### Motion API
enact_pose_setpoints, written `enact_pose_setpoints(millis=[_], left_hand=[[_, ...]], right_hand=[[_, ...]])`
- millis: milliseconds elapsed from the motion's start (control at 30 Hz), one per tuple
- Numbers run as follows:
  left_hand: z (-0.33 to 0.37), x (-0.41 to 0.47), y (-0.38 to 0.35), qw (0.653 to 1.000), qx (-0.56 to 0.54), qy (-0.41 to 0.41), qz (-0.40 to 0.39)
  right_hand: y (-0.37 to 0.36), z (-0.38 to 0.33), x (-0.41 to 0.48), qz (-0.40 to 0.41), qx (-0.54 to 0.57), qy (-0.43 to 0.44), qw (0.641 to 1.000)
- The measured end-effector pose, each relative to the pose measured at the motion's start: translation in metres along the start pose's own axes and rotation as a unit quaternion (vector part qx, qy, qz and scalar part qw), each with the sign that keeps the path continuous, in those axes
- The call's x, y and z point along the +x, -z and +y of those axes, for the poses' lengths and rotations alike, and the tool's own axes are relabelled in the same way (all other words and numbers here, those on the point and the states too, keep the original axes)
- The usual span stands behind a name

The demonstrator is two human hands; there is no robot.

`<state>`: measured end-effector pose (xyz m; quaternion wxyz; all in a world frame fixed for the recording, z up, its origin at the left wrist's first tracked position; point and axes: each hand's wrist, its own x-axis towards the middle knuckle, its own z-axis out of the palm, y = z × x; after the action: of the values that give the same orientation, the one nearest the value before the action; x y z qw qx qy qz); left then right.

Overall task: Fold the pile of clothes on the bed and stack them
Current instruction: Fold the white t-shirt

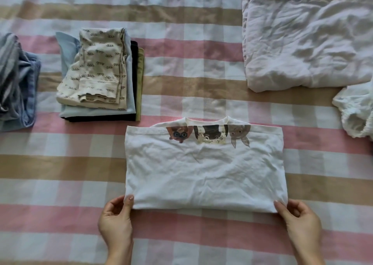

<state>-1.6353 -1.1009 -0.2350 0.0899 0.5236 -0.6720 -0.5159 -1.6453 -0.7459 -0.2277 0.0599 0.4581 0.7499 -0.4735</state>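
I see the white shirt (203, 169) lying flat on the bed (181, 236) just in front of me, already doubled over once so that its far edge shows a row of printed animal faces with the collar peeking out behind; my left hand (116, 224) pinches the near left corner, thumb on top and fingers tucked under; my right hand (300, 222) pinches the near right corner the same way. I judge the shirt to be thin, light jersey, soft and limp with no stiffness of its own; it will sag in the middle if lifted by the corners alone, and the creases across it suggest it wrinkles readily; it does not look slippery or fragile. The two near corners seem to me the right place to hold for another fold towards the far edge; for carrying it, I would rather slide flat hands under the whole bundle so the layers do not slip apart. Off to the far left stands the stack (99, 76) of folded clothes, a cream patterned piece on top, well apart from the shirt; further left lies a crumpled blue heap (18, 83); at the far right a large white cloth (302, 34) lies roughly folded, with a small rumpled white garment (355, 111) just beside it.
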Motion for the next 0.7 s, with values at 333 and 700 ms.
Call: enact_pose_setpoints(millis=[333,700], left_hand=[[0.051,-0.042,-0.049,0.91,0.217,-0.331,-0.122],[0.072,-0.166,-0.23,0.803,0.295,-0.407,-0.321]], right_hand=[[-0.008,-0.034,-0.028,0.044,-0.141,0.272,0.951],[0.004,-0.015,-0.002,-0.022,-0.111,0.051,0.992]])
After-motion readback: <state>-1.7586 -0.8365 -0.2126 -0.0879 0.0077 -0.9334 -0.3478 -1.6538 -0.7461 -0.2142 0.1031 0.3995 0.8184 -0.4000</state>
